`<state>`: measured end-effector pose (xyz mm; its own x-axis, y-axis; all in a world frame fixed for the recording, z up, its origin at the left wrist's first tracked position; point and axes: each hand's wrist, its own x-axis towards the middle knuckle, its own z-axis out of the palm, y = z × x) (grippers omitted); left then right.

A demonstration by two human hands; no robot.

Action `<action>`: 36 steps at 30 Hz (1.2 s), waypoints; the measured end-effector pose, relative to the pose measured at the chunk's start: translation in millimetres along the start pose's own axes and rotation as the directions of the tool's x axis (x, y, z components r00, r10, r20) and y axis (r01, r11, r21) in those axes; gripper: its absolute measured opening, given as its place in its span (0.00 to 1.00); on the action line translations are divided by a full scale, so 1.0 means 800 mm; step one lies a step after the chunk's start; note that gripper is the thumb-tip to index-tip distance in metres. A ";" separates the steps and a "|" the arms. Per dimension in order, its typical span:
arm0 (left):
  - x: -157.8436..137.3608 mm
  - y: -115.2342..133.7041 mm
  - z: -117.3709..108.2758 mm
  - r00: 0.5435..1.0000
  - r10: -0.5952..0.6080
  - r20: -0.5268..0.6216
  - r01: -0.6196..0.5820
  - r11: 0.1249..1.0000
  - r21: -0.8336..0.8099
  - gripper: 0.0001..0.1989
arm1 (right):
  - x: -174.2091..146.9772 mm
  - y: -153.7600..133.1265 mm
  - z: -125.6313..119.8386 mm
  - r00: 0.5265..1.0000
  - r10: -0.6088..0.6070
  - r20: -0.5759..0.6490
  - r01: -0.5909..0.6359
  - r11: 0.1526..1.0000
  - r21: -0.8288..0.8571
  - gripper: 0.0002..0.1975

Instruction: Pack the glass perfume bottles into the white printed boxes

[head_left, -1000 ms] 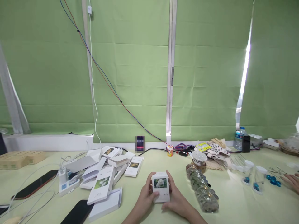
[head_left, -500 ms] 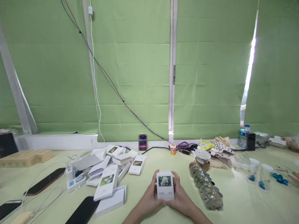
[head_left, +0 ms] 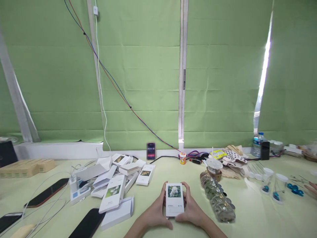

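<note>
A small white box with a white-flower picture on its face stands between my two hands in the middle of the table. My left hand grips its left side with the fingers, while the thumb sticks out just below the bottom edge. On the right side, my right hand holds the box, fingers at the upper edge and thumb at the lower right corner. The fingertips behind the box are partly hidden. To the left lies a pile of similar white boxes, the closest with a green-and-white flower picture.
A long plastic-wrapped stack of round discs lies to the right. Phones, including a black one, and a power strip with white cables are at left. Plastic cups stand right, near another person's hand at the edge.
My left thumb has come down off the box's front and now points below it. The box's lower edge sits slightly lower in view. Both hands stay around it.
</note>
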<state>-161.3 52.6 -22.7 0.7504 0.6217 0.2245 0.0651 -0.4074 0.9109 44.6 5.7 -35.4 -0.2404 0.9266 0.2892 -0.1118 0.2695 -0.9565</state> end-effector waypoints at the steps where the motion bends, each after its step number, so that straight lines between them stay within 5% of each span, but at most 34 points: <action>1: -0.001 -0.001 -0.001 1.000 -0.007 -0.001 0.007 1.000 0.014 0.72 | 0.000 -0.001 0.000 1.000 0.002 0.000 -0.002 1.000 0.010 0.58; 11: -0.003 0.004 -0.004 0.994 -0.061 -0.090 0.069 0.994 0.084 0.62 | -0.001 -0.011 0.001 1.000 0.008 0.020 -0.009 1.000 0.013 0.59; 16: -0.002 0.005 -0.002 0.986 -0.051 -0.159 0.069 0.991 0.111 0.60 | 0.000 -0.002 0.001 0.998 -0.055 -0.023 0.050 0.982 -0.183 0.55; 22: 0.011 -0.007 0.006 0.964 0.032 -0.265 -0.029 0.999 0.017 0.29 | 0.008 0.025 -0.007 0.970 -0.139 -0.198 -0.002 0.813 -0.583 0.44; 29: 0.074 -0.036 -0.010 0.896 0.097 -0.434 -0.030 0.987 0.159 0.28 | 0.006 0.031 -0.004 0.869 -0.414 -0.271 0.057 0.627 -0.777 0.31; 36: 0.163 -0.077 -0.049 0.850 0.162 -0.501 -0.044 0.970 0.239 0.33 | 0.019 0.062 -0.004 0.969 -0.245 -0.022 0.124 0.561 -0.819 0.37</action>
<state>-93.1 184.7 -36.3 0.3191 0.7976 0.5119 0.1872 -0.5825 0.7909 38.7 33.8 -78.9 -0.1847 0.8377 0.5139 0.6970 0.4803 -0.5324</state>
